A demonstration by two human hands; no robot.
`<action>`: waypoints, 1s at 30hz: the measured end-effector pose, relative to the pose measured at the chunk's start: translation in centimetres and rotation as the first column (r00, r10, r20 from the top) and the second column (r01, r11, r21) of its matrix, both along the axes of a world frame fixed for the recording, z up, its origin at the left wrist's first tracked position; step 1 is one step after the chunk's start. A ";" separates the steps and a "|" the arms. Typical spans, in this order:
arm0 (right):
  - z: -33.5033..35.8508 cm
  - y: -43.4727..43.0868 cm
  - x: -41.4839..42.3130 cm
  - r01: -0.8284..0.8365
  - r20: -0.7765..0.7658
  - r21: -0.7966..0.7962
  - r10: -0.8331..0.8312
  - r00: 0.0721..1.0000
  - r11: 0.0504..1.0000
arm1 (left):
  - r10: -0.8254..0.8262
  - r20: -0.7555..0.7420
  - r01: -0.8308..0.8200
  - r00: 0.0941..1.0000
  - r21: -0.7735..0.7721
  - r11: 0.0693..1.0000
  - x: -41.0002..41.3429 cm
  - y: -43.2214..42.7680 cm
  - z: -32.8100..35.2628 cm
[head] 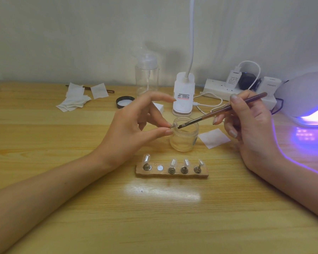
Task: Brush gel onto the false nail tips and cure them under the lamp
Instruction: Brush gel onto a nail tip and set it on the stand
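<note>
- The left hand (136,129) is reaching in from the lower left with its forearm lying low over the table. Thumb and one fingertip are pinching the small stand of a false nail tip (174,125), and the index finger is stretching out free above them. Bracing that wrist on the wood would probably be helping the stroke stay steady.
- The wooden holder (204,175), near the front edge, is carrying four more tips upright. Its second socket from the left is standing empty.
- The held tip is sitting right over the near rim of the open gel jar (184,138). That is a sensible place for it, since any drip would be falling back into the jar.
- The brush (222,111) is slanting down to the left, its dark bristles touching or nearly touching the tip. The gel wants laying thinly, in strokes along the length of the tip and away from the pinching fingers.
- The right hand (250,125) is gripping the brush handle like a pen, fingers curled round it and wrist resting near the table.
- The curing lamp (305,99), at the far right, is glowing violet and waiting for the coated tips.
</note>
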State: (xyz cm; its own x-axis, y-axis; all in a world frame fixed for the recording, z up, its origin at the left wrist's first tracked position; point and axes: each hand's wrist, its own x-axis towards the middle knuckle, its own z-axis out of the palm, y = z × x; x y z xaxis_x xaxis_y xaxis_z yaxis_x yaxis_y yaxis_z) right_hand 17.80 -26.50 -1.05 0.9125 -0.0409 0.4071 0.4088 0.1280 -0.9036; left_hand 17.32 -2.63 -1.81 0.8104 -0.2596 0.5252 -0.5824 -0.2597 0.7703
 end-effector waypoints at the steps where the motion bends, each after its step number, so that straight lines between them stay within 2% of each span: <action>1: 0.0 0.0 0.0 0.006 -0.007 0.006 -0.006 1.000 1.000 | 0.003 -0.017 -0.004 1.000 -0.022 1.000 0.0 0.1 0.0; 5: -0.1 -0.1 0.1 0.026 -0.024 0.021 -0.026 0.999 0.999 | -0.010 -0.079 -0.005 0.997 -0.187 0.982 -0.2 0.4 1.9; 7: 0.0 -0.1 0.0 0.023 -0.029 0.024 -0.022 0.999 0.999 | -0.012 -0.036 0.002 0.999 -0.272 0.962 -0.3 0.8 3.9; 9: 0.0 -0.1 0.0 0.024 -0.038 0.028 -0.023 0.999 0.999 | -0.006 0.075 0.027 0.997 -0.278 0.960 -0.5 1.3 6.2; 11: 0.0 -0.1 0.1 0.033 -0.056 0.041 -0.030 0.998 0.999 | 0.001 0.178 0.040 0.984 -0.227 0.973 -0.9 2.0 8.2; 14: 0.0 -0.1 0.3 0.053 -0.086 0.079 -0.046 0.995 0.995 | 0.009 0.226 0.028 0.974 -0.161 0.987 -2.0 2.1 9.6; 16: 0.0 -0.1 0.4 0.062 -0.101 0.110 -0.051 0.994 0.992 | -0.049 0.266 0.080 0.963 -0.105 0.991 -2.9 1.7 8.7; 19: 0.0 -0.3 0.5 0.057 -0.111 0.124 -0.044 0.993 0.991 | -0.137 0.222 0.122 0.965 0.078 0.989 -4.2 1.4 5.6; 24: -0.1 -0.2 0.5 0.046 -0.121 0.131 -0.030 0.992 0.990 | -0.178 0.175 0.111 0.968 0.336 0.935 -5.5 1.7 1.8; 27: 0.0 -0.2 0.5 0.047 -0.137 0.134 -0.029 0.990 0.990 | -0.140 0.148 0.074 0.979 0.381 0.921 -5.5 1.7 1.2; 30: 0.0 -0.2 0.5 0.047 -0.144 0.146 -0.026 0.989 0.988 | -0.103 0.113 0.057 0.988 0.353 0.934 -5.6 1.8 0.9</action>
State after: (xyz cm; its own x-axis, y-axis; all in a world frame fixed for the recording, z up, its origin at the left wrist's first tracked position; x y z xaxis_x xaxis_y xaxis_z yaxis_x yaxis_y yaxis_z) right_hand 18.28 -26.69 -1.07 0.9570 -0.1260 0.2612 0.2856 0.2526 -0.9245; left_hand 11.74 -0.79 -0.87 0.7115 -0.5056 0.4880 -0.6997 -0.4462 0.5579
